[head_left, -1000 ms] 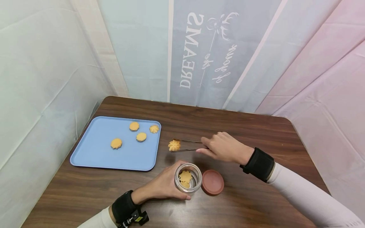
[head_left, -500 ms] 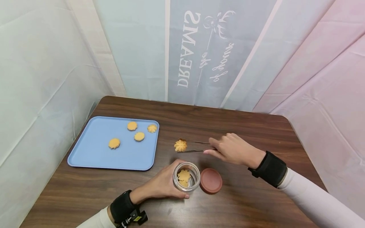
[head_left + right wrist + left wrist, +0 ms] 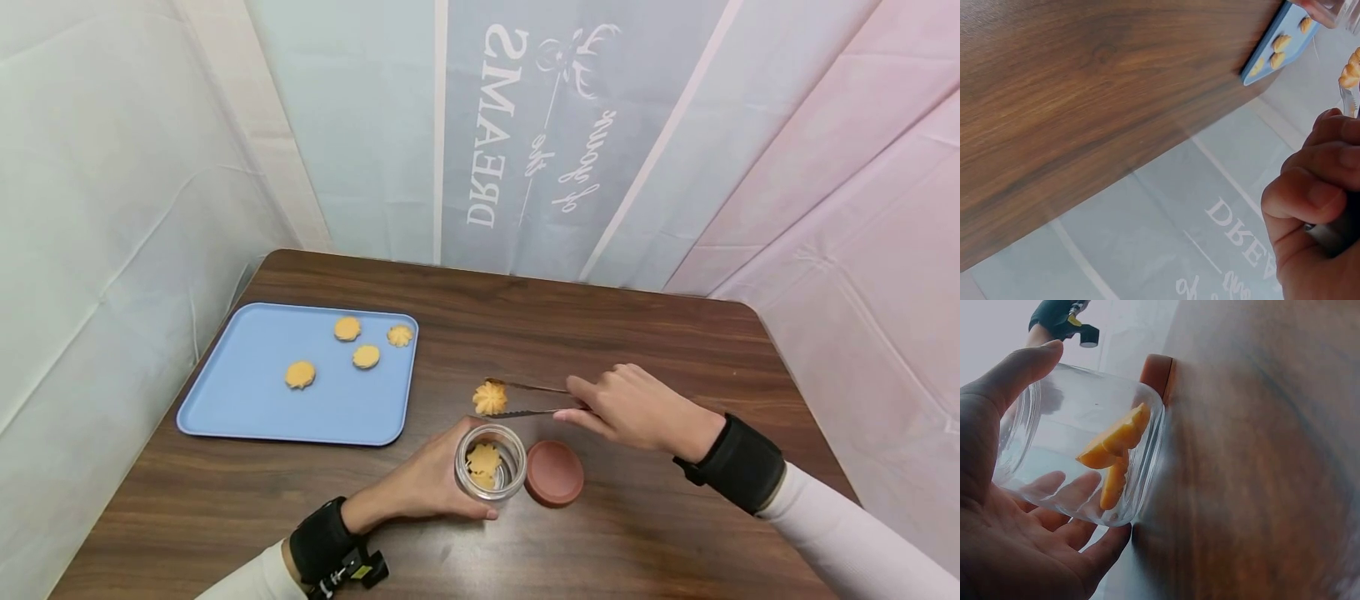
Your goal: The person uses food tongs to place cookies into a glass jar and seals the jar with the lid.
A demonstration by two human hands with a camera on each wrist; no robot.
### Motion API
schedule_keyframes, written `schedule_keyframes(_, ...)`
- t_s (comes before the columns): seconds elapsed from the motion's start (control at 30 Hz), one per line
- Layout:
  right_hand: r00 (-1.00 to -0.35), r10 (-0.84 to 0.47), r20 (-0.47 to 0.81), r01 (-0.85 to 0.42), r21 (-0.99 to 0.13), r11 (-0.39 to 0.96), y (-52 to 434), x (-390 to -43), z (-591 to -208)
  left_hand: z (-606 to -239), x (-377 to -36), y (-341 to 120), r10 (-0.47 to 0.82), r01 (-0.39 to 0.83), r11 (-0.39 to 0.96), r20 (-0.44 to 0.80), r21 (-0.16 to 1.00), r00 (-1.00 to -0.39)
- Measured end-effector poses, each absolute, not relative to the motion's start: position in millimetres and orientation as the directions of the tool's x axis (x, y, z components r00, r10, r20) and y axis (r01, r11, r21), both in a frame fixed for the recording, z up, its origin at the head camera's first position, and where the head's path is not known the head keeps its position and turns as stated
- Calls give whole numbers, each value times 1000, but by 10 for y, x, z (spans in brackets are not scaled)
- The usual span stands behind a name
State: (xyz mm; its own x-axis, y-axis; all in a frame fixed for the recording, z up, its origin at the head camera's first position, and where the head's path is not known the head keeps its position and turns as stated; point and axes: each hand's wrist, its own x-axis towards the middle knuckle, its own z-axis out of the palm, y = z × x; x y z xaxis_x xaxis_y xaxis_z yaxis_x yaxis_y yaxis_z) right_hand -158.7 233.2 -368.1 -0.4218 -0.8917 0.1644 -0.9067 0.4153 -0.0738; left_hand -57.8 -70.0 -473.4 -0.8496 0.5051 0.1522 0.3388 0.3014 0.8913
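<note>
In left wrist view, jarred cookies (image 3: pixel 1113 456) edgewise

"Where's the cookie (image 3: pixel 490 398)?"
"Pinched at the tip of the metal tongs (image 3: pixel 531 400), a golden, flower-shaped piece just off the glass jar (image 3: pixel 491 463) at its 12 o'clock."
"And the jar?"
"Upright on the desk (image 3: pixel 637 533), lid off, with more such cookies inside."

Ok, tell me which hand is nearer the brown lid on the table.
Left. The left hand grips the glass jar standing right beside the brown lid. The right hand holds tongs with a cookie, above and beyond the lid.
</note>
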Motion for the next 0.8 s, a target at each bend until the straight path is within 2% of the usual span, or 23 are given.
schedule_keyframes(0.3,-348,-912,215,-937,-42,348,2366,-1473,-3686,-4715,-563,-695,483,314,386,100,867,-870)
schedule_keyframes(0.8,-287,-930,230,-955,8,297,2400,-1302,-3713,-4704,-558,-692,491,294,358,89,886,-866)
